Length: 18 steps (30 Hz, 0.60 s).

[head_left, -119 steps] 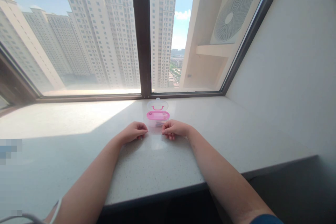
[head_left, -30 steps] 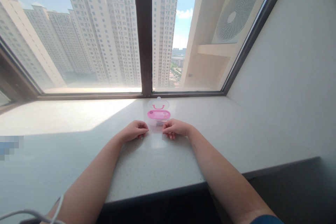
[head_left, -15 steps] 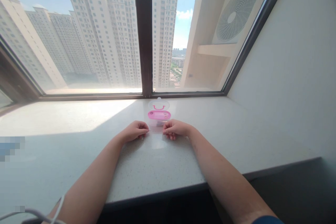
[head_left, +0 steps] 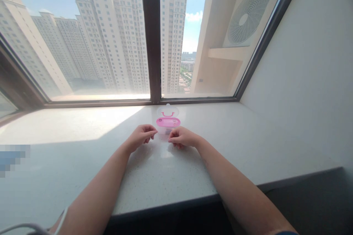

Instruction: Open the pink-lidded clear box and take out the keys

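Note:
A small clear plastic box [head_left: 162, 131] stands on the white sill, with a pink tray [head_left: 168, 121] in its top. Its clear lid [head_left: 168, 110] is tipped up behind, and a pink handle shows on it. Just left of the box's front is my left hand [head_left: 142, 135], thumb and forefinger pressed together in a pinch. My right hand [head_left: 184, 137] is closed in a pinch at the box's front right and covers part of it. Whatever either hand may hold is too small to make out. Small items in the tray are too tiny to name.
The white stone sill [head_left: 154, 176] ends at a dark front edge. Behind it rises a window with a dark frame [head_left: 153, 44]. A white wall [head_left: 309, 80] bounds the right side. At lower left, a pale cable [head_left: 27, 226] runs beside my left forearm.
My left hand has lifted slightly, its fingertips now higher beside the box. My right fingertips have shifted a little to the left. The box stays in place, its lid still up.

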Available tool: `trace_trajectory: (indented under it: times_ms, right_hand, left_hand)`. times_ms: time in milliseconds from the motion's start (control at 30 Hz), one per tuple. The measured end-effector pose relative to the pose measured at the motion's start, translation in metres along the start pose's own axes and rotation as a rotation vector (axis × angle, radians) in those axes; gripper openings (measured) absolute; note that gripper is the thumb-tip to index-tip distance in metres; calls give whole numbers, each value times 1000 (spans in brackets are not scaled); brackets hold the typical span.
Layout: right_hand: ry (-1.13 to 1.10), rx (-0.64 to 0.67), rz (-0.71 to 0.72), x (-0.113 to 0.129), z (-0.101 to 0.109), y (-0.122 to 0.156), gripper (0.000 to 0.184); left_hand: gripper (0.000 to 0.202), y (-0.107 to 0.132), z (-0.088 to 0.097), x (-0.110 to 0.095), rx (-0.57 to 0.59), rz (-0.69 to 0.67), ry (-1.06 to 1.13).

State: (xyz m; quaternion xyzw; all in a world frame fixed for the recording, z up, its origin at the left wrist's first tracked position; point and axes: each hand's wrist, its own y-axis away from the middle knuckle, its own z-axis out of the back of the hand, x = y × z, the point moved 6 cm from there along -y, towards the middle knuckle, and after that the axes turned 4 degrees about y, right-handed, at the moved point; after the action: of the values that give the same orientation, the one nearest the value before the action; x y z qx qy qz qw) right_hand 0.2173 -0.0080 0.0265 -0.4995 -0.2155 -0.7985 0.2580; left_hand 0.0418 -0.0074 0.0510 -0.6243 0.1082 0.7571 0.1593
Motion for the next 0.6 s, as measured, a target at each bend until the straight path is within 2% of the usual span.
trace_trajectory:
  times_ms: [200,300,400,600]
  right_hand:
    - [51,-413,242,22,11,3,21]
    - [81,-554,306,30,17,10,21]
    - [107,-612,332,33,20,15,21]
    - [154,-623,342,37,18,16,22]
  left_hand:
    - [27,5,9,-12,-155,-71,183]
    - [28,6,11,-14,-197,-84,244]
    - [28,6,10,-14,-211,-87,269]
    - [28,8,7,-18,-219,-96,282]
